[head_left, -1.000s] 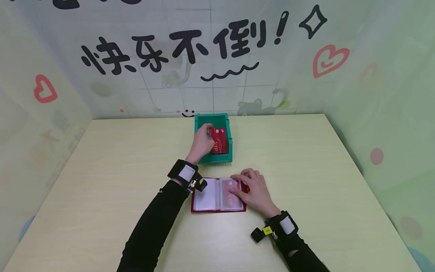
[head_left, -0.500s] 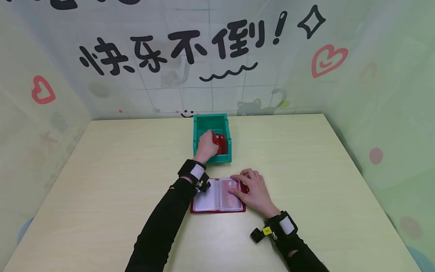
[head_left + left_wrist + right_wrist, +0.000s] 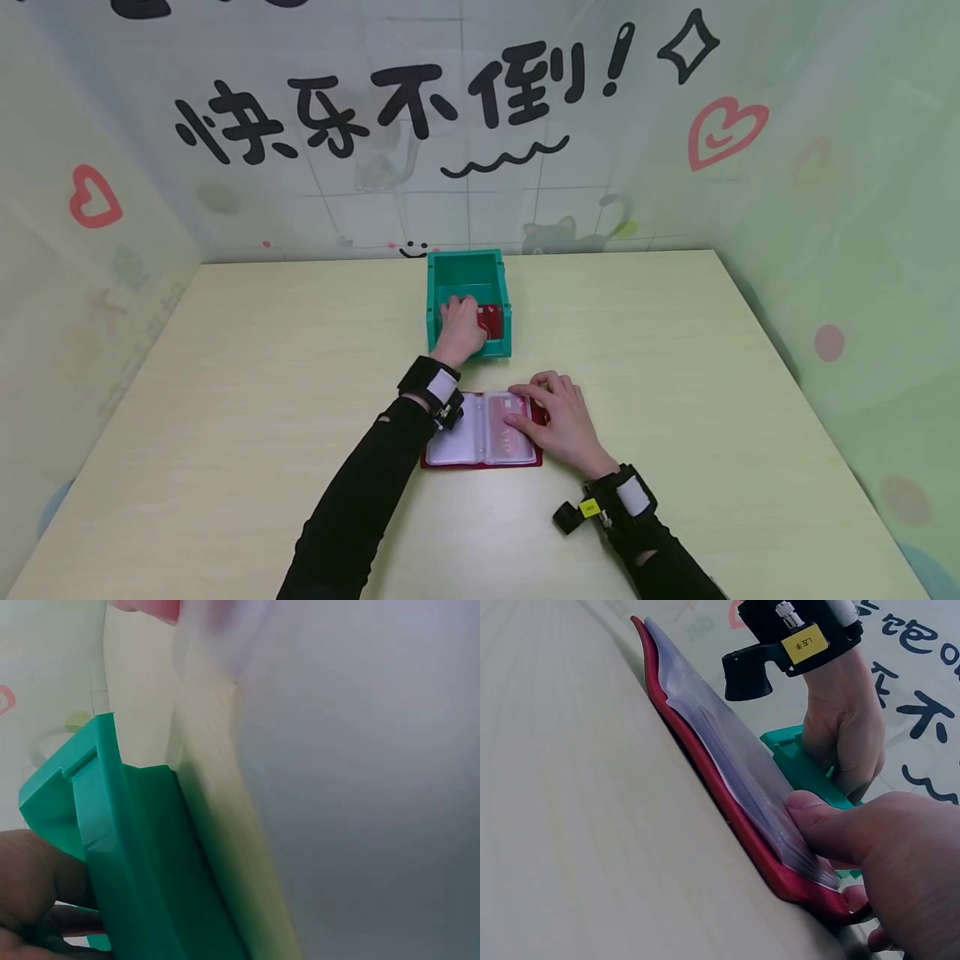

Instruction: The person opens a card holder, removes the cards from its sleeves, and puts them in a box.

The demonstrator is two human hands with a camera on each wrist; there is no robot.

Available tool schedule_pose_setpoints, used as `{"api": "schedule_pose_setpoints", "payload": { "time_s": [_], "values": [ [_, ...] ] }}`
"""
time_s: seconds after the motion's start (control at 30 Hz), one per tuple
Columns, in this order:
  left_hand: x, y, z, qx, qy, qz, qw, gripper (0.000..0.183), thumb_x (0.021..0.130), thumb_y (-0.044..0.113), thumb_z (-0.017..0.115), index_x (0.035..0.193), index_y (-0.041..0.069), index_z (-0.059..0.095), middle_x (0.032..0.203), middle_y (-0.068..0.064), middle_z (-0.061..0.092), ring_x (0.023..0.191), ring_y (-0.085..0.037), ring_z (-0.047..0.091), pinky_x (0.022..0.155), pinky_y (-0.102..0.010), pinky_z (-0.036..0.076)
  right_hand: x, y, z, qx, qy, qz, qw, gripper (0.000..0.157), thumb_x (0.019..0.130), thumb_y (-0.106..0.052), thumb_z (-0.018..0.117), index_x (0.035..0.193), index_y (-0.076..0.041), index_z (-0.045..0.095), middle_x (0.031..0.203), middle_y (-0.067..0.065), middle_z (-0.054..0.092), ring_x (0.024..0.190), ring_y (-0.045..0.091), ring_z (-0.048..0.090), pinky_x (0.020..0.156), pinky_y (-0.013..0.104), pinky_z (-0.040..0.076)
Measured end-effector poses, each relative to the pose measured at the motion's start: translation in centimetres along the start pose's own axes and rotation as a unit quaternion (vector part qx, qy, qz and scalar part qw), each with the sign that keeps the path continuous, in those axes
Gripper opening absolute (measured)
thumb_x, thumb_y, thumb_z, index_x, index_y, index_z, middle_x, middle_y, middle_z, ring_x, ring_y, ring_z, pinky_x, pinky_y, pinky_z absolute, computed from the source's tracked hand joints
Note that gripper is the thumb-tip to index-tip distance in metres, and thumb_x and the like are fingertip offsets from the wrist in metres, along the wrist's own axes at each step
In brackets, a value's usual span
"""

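A teal plastic box (image 3: 497, 347) stands at the back of the table with red cards (image 3: 491, 322) in it. My left hand (image 3: 461, 330) reaches down into the box, its curled fingers gripping at the red cards; the fingertips are mostly hidden. In front of the box lies a card holder (image 3: 453, 446), spread flat, with a red cover and clear plastic sleeves. A red card shows through its right-hand sleeve (image 3: 508, 437). My right hand (image 3: 566, 421) holds the holder's right edge, with the thumb (image 3: 810, 814) on the sleeves and fingers round the cover.
The pale wooden table (image 3: 262, 375) extends on both sides of the box and holder. A printed backdrop (image 3: 375, 200) rises behind its far edge. A black wrist camera (image 3: 567, 518) sits on the right wrist, close over the table.
My left hand has moved slightly right and toward me inside the box, and less of the red cards shows beside it. The right hand and the card holder have stayed in place.
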State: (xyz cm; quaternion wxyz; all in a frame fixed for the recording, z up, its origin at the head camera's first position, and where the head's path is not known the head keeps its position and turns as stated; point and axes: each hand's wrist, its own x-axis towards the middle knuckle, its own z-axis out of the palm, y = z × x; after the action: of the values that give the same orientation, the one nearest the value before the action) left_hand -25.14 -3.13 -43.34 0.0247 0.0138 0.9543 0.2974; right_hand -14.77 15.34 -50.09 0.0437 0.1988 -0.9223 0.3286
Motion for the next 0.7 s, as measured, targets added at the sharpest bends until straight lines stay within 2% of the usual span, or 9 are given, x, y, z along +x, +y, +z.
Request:
{"api": "schedule_pose_setpoints", "payload": {
  "time_s": [0.17, 0.23, 0.3, 0.37, 0.5, 0.57, 0.7],
  "values": [
    [-2.0, 0.2, -0.1, -0.042, 0.041, 0.031, 0.9978, 0.048, 0.091, -0.004, 0.062, 0.137, -0.006, 0.051, 0.141, -0.026, 0.044, 0.132, -0.039, 0.039, 0.111, -0.048, 0.043, -0.1, 0.2, 0.2, -0.001, 0.007, -0.004, 1.000, 0.042, 0.083, -0.039, 0.080, 0.118, -0.017, 0.072, 0.115, 0.008, 0.057, 0.110, 0.025, 0.047, 0.095, 0.046, 0.038],
    [-3.2, 0.2, -0.2, -0.059, 0.053, 0.055, 0.9954, 0.047, 0.092, -0.003, 0.063, 0.137, -0.003, 0.053, 0.139, -0.023, 0.049, 0.129, -0.036, 0.044, 0.108, -0.046, 0.047, -0.1, 0.2, 0.2, 0.000, 0.011, -0.006, 1.000, 0.041, 0.083, -0.039, 0.080, 0.118, -0.017, 0.072, 0.115, 0.008, 0.057, 0.110, 0.025, 0.047, 0.095, 0.046, 0.039],
    [-4.5, 0.2, -0.3, -0.073, 0.050, 0.079, 0.9930, 0.037, 0.094, 0.000, 0.062, 0.131, 0.000, 0.059, 0.130, -0.019, 0.057, 0.120, -0.032, 0.052, 0.102, -0.042, 0.051, -0.2, 0.2, 0.2, 0.005, 0.011, -0.004, 1.000, 0.042, 0.083, -0.039, 0.080, 0.118, -0.017, 0.072, 0.116, 0.008, 0.058, 0.111, 0.026, 0.047, 0.096, 0.047, 0.039],
    [-5.7, 0.1, -0.4, -0.084, 0.034, 0.100, 0.9908, 0.028, 0.095, 0.003, 0.063, 0.123, 0.001, 0.064, 0.120, -0.017, 0.064, 0.105, -0.028, 0.058, 0.092, -0.037, 0.054, -0.3, 0.2, 0.3, 0.007, 0.013, -0.004, 1.000, 0.042, 0.083, -0.039, 0.080, 0.117, -0.017, 0.072, 0.116, 0.008, 0.058, 0.112, 0.026, 0.047, 0.097, 0.047, 0.039],
    [-7.9, -0.6, -0.6, -0.101, -0.031, 0.119, 0.9873, 0.020, 0.097, 0.006, 0.062, 0.116, 0.001, 0.069, 0.109, -0.013, 0.071, 0.082, -0.022, 0.058, 0.072, -0.030, 0.051, -0.4, 0.1, 0.3, 0.007, 0.012, -0.002, 1.000, 0.042, 0.084, -0.039, 0.080, 0.117, -0.016, 0.072, 0.116, 0.008, 0.058, 0.113, 0.026, 0.048, 0.097, 0.047, 0.039],
    [-8.8, -1.1, -0.5, -0.099, -0.063, 0.119, 0.9860, 0.021, 0.097, 0.008, 0.063, 0.116, 0.002, 0.069, 0.110, -0.011, 0.072, 0.082, -0.020, 0.060, 0.072, -0.030, 0.053, -0.4, 0.1, 0.3, 0.004, 0.013, -0.001, 1.000, 0.042, 0.084, -0.040, 0.080, 0.117, -0.016, 0.072, 0.116, 0.008, 0.059, 0.112, 0.025, 0.048, 0.097, 0.047, 0.040],
    [-10.0, -2.1, -0.3, -0.099, -0.103, 0.113, 0.9832, 0.021, 0.098, 0.011, 0.062, 0.117, 0.003, 0.069, 0.113, -0.011, 0.072, 0.093, -0.022, 0.063, 0.088, -0.038, 0.057, -0.5, -0.2, 0.2, 0.004, 0.012, 0.004, 1.000, 0.044, 0.083, -0.040, 0.080, 0.118, -0.015, 0.071, 0.118, 0.009, 0.059, 0.113, 0.026, 0.048, 0.097, 0.048, 0.041]
  ]
}}
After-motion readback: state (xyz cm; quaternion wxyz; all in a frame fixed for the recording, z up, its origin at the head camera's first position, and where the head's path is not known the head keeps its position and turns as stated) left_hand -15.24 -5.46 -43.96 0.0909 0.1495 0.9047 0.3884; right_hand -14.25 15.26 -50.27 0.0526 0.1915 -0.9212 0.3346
